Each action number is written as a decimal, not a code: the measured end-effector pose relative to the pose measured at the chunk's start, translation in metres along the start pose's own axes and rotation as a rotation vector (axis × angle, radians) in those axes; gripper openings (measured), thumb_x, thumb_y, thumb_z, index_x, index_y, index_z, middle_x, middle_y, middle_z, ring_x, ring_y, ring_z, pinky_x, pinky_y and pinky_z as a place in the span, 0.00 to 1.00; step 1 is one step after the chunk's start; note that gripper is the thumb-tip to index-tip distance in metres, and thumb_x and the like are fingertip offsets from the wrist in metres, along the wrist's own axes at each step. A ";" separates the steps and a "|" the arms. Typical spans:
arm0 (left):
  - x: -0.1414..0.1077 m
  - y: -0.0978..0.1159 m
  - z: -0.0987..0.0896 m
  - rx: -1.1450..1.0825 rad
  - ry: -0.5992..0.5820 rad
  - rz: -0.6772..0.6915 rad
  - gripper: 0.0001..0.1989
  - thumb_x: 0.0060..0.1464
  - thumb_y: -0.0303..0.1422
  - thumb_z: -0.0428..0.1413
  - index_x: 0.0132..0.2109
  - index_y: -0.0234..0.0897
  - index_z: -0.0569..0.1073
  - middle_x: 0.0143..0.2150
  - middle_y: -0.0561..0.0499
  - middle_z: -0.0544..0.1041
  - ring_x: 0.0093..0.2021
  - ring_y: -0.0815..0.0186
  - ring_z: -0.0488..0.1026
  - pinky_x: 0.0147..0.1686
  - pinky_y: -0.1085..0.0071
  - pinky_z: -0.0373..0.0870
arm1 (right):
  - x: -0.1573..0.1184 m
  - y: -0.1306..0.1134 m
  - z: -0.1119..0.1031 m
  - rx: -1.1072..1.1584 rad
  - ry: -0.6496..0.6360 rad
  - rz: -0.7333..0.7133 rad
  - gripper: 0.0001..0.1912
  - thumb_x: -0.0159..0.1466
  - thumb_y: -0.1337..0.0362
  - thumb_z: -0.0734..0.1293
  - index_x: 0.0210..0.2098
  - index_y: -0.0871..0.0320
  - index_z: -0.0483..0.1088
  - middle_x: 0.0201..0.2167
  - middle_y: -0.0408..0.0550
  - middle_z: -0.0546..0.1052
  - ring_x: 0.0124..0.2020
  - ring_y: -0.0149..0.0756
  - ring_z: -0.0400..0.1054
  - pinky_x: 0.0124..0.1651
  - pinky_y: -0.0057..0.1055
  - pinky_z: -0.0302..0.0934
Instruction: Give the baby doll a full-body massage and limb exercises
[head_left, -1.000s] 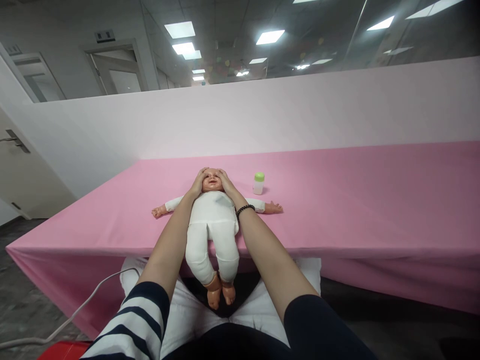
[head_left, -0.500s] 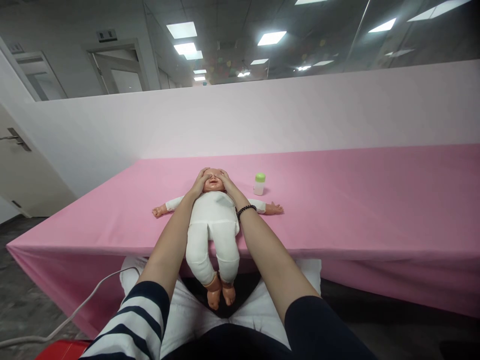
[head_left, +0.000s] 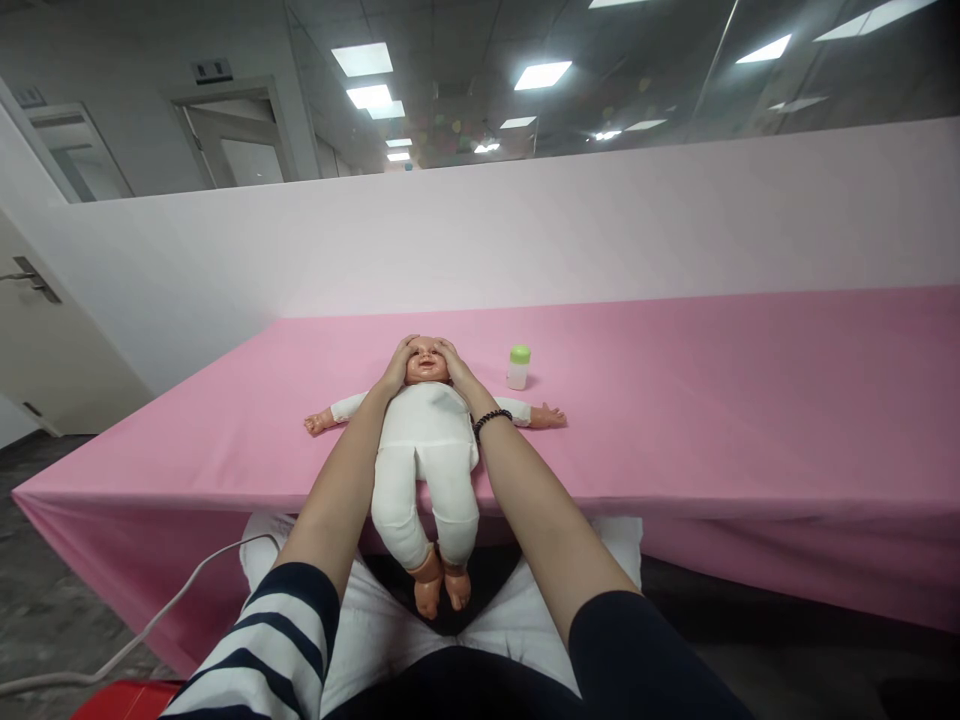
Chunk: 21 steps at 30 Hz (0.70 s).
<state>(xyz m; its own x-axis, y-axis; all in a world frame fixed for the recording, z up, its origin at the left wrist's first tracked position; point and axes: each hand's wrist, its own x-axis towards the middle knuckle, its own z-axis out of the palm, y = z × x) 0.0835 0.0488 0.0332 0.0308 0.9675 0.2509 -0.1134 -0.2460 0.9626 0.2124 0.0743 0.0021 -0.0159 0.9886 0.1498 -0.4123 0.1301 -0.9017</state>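
A baby doll [head_left: 426,425] in a white cloth suit lies on its back, arms spread wide, its legs hanging over the table's near edge toward my lap. My left hand [head_left: 399,362] cups one side of the doll's head, fingers curved around it. On the opposite side my right hand [head_left: 454,362] holds the head the same way, a dark bead bracelet at its wrist. Both thumbs rest by the brow, and the doll's nose and mouth show between them. Part of my fingers is hidden behind the head.
A small bottle with a green cap [head_left: 518,367] stands right of the doll's head. Pink cloth [head_left: 712,400] covers the table, which meets a white wall [head_left: 600,230] at the back. A pale cable [head_left: 172,608] runs at lower left, near a red object [head_left: 124,700].
My thumbs have slid apart, outward from the middle of the doll's face, so more of its eyes and nose shows. Both palms stay at the sides of the head.
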 end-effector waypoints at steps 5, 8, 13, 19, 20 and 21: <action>-0.005 0.003 0.001 -0.038 -0.033 -0.011 0.24 0.52 0.36 0.56 0.57 0.38 0.68 0.55 0.45 0.75 0.57 0.55 0.73 0.58 0.62 0.70 | -0.002 0.000 -0.002 -0.012 -0.024 0.025 0.27 0.56 0.54 0.71 0.54 0.48 0.64 0.51 0.44 0.74 0.51 0.40 0.73 0.61 0.41 0.67; -0.007 0.005 0.001 -0.026 -0.048 -0.020 0.28 0.49 0.35 0.58 0.58 0.38 0.67 0.55 0.44 0.75 0.56 0.55 0.74 0.57 0.61 0.70 | -0.003 0.001 -0.003 -0.031 -0.037 0.033 0.30 0.55 0.54 0.72 0.56 0.47 0.64 0.53 0.44 0.73 0.50 0.40 0.73 0.59 0.42 0.68; -0.007 0.004 0.000 -0.012 -0.050 -0.008 0.30 0.48 0.36 0.58 0.59 0.38 0.66 0.55 0.44 0.75 0.55 0.54 0.74 0.57 0.60 0.71 | -0.002 0.001 -0.004 -0.034 -0.035 0.020 0.29 0.55 0.54 0.71 0.55 0.46 0.64 0.51 0.44 0.74 0.50 0.40 0.73 0.59 0.42 0.68; -0.003 0.002 0.000 -0.001 -0.033 -0.010 0.27 0.50 0.36 0.58 0.58 0.39 0.68 0.55 0.44 0.75 0.57 0.55 0.73 0.58 0.61 0.70 | 0.004 0.004 -0.004 -0.031 -0.032 -0.002 0.26 0.56 0.51 0.70 0.52 0.48 0.66 0.50 0.46 0.74 0.53 0.42 0.72 0.59 0.41 0.68; -0.003 0.002 0.000 0.005 -0.023 -0.007 0.24 0.52 0.36 0.56 0.57 0.39 0.68 0.56 0.45 0.75 0.58 0.55 0.73 0.59 0.62 0.69 | 0.005 0.005 -0.004 -0.028 -0.018 -0.006 0.24 0.57 0.50 0.70 0.51 0.48 0.66 0.50 0.46 0.74 0.54 0.41 0.71 0.61 0.40 0.67; -0.003 0.003 0.000 0.014 -0.014 -0.005 0.22 0.54 0.36 0.55 0.57 0.40 0.69 0.57 0.46 0.75 0.59 0.56 0.72 0.59 0.63 0.69 | 0.006 0.005 -0.003 -0.023 -0.005 -0.010 0.23 0.58 0.50 0.69 0.50 0.49 0.66 0.51 0.46 0.74 0.55 0.41 0.70 0.62 0.40 0.66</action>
<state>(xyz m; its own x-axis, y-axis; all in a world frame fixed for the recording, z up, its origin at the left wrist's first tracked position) 0.0826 0.0452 0.0349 0.0455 0.9678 0.2476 -0.0998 -0.2423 0.9651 0.2132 0.0817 -0.0029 -0.0166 0.9868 0.1613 -0.3915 0.1421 -0.9092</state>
